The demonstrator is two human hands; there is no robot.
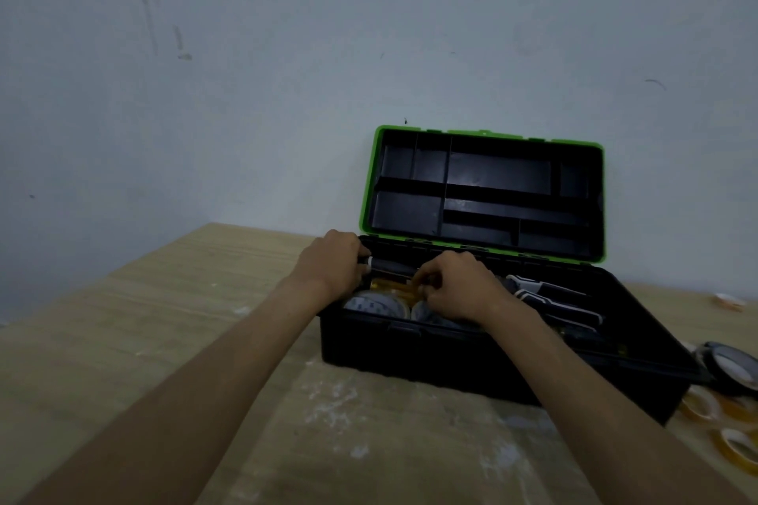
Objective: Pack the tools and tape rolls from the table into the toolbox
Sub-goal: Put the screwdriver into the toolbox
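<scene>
A black toolbox (451, 361) with a green-rimmed lid (371, 176) stands open on the wooden table. Inside lie tape rolls (373, 304), a yellowish roll (389, 284) and black-and-white handled tools (553, 299). My left hand (332, 262) is at the box's left end, fingers closed around a dark cylindrical tool (389, 267) with a white band. My right hand (455, 291) reaches into the box, fingers pinched on the yellowish roll. On the table right of the box lie a dark tape roll (734, 367) and amber tape rolls (705, 406).
A pale wall rises right behind the toolbox lid. A small amber item (728, 301) lies on the table at the far right. The wooden table (164, 340) has white dusty smears in front of the box.
</scene>
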